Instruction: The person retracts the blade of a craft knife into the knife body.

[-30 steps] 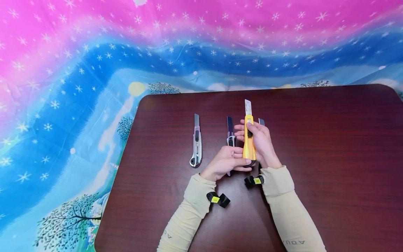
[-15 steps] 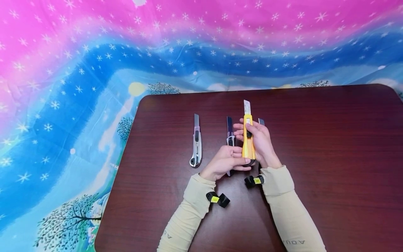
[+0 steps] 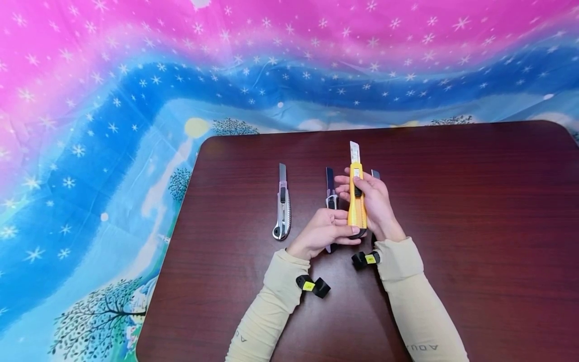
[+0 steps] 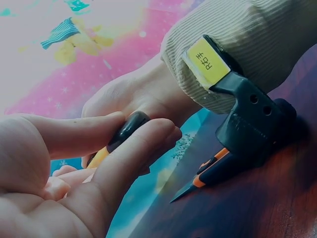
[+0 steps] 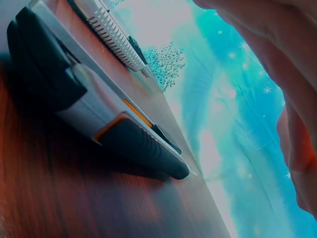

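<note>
Over the middle of the table: the person is holding a yellow utility knife point(image 3: 357, 201) up off the wood, blade pointing away from them.
Right hand: the right hand point(image 3: 373, 203) is wrapping round the yellow handle, with the thumb sitting on the black slider.
Left hand: the left hand point(image 3: 323, 231) is pinching the dark butt end of the knife between thumb and fingers; the left wrist view is showing the same thing close up point(image 4: 126, 130).
What just changed: honestly not much. Compared with a second ago the blade tip is sitting a hair higher and the hands are barely shifting, so my guess is the blade is getting nudged out slowly, or just held steady.
What that means: looks like the knife work is mid-way, nothing put down yet.
Neighbours: a silver knife point(image 3: 282, 206) is lying well to the left, a dark knife point(image 3: 330, 193) is lying just beside the left hand, and another one point(image 3: 376, 174) is peeking out behind the right hand. The right wrist view is showing an orange-trimmed knife point(image 5: 124, 129) flat on the wood.
Edges and room: the table point(image 3: 475, 211) is running wide open on the right side and toward the person; the far edge is sitting beyond the blade tip, with a starry cloth point(image 3: 135, 90) past it.
</note>
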`<state>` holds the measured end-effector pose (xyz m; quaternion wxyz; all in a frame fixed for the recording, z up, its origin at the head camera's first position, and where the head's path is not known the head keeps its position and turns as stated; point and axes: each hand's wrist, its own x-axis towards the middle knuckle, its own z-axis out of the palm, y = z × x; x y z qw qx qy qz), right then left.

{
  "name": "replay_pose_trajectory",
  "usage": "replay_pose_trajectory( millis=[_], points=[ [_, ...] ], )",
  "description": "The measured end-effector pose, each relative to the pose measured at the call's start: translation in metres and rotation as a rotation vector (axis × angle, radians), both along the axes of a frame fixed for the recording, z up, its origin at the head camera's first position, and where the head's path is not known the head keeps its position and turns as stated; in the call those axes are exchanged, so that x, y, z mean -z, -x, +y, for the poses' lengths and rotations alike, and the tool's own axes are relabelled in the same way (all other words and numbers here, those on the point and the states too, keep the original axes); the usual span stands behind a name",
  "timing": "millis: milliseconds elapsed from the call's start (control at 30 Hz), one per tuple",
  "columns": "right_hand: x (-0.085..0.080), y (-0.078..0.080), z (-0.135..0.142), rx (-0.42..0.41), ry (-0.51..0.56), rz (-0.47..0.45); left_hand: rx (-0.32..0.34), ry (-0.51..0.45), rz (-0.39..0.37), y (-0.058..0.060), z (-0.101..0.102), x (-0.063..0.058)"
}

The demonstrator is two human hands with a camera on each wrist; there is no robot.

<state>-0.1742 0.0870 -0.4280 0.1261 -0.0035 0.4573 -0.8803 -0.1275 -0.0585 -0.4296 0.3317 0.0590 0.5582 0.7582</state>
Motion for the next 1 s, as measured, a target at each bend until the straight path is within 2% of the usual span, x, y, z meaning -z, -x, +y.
replay_pose_trajectory(
  millis=[1000],
  points=[
    [0.0014, -0.0002, -0.0003, 0.003, -0.005, 0.007, -0.028, 0.035, -0.033, -0.0001, 0.0029, 0.0005]
  ],
)
